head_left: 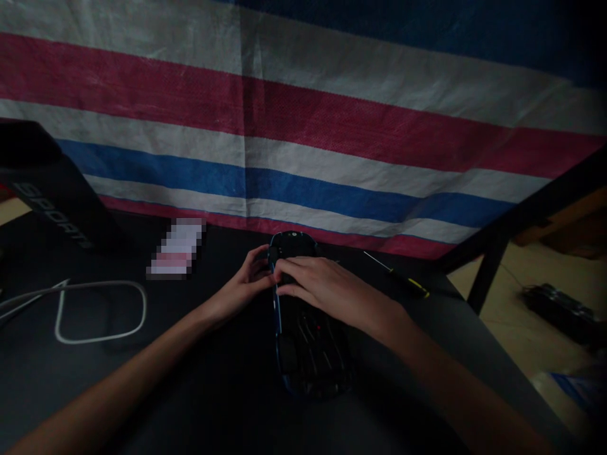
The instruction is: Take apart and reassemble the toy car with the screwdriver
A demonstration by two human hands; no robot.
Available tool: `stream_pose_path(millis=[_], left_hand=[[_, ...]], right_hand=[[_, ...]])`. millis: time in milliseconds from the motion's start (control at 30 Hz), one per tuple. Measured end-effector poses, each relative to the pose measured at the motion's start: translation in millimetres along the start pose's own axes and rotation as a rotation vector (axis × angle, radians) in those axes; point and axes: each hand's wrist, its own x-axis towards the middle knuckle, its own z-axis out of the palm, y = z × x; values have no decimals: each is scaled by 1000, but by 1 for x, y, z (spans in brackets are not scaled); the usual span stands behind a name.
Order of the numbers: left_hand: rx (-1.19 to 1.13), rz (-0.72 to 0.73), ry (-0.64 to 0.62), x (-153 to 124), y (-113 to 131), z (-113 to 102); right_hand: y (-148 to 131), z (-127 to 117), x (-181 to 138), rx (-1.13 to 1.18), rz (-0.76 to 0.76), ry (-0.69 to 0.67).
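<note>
A dark toy car [315,344] with blue edges lies upside down on the black table, its underside facing up and its long side pointing away from me. My left hand [249,275] is closed against the car's left side near the far end, fingers curled at a wheel. Across the top reaches my right hand [315,284], its fingers bent down onto the car's left edge, close to my left fingertips. Whether a small part sits between the right fingers cannot be made out in the dim light.
A yellow-and-black screwdriver [410,283] lies to the right. On the left are a looped white cable [102,282], a blurred-out card or phone [177,249] and a black box marked SPORTS [57,196]. Behind hangs a striped tarp [303,151]; the table's right edge [507,357] slants nearby.
</note>
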Motion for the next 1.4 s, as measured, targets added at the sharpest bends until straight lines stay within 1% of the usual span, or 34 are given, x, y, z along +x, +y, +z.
stream_pose_path(millis=[33, 100, 167, 267, 333, 467, 600, 767, 867, 933, 1067, 1100, 1200, 1267, 1333, 1400], left_hand=[[2, -7, 3, -1, 2, 2], [18, -25, 11, -3, 6, 6], [44, -43, 19, -4, 10, 9], [62, -33, 23, -4, 11, 10], [66, -29, 29, -3, 11, 10], [55, -24, 20, -3, 10, 11], [15, -30, -11, -3, 11, 13], [31, -50, 8, -3, 12, 13], [61, -50, 30, -4, 12, 12], [84, -32, 38, -4, 11, 11], [114, 0, 36, -3, 9, 9], [117, 2, 36, -3, 9, 9], [120, -6, 37, -3, 9, 9], [114, -10, 34, -3, 9, 9], [109, -14, 37, -3, 10, 10], [105, -28, 47, -3, 10, 10]], right_hand=[[-1, -3, 0, 60, 17, 38], [-4, -11, 0, 192, 36, 154], [-7, -16, 0, 288, 19, 278], [-10, -19, 1, 300, -49, 414], [-10, -17, 1, 266, -40, 454], [-7, -9, 1, 276, 13, 429], [-4, -4, 3, 243, -11, 447], [-2, -4, 3, 172, -17, 413], [-4, -3, 2, 106, -54, 428], [-7, -2, 1, 29, -81, 462], [-11, 0, 1, -158, -35, 493], [-10, 0, 1, -170, -40, 481], [-7, -3, 1, -126, -148, 423], [-5, -5, 0, -124, -186, 406], [-4, -6, 0, -176, -166, 409], [-6, -6, -1, -253, -108, 423]])
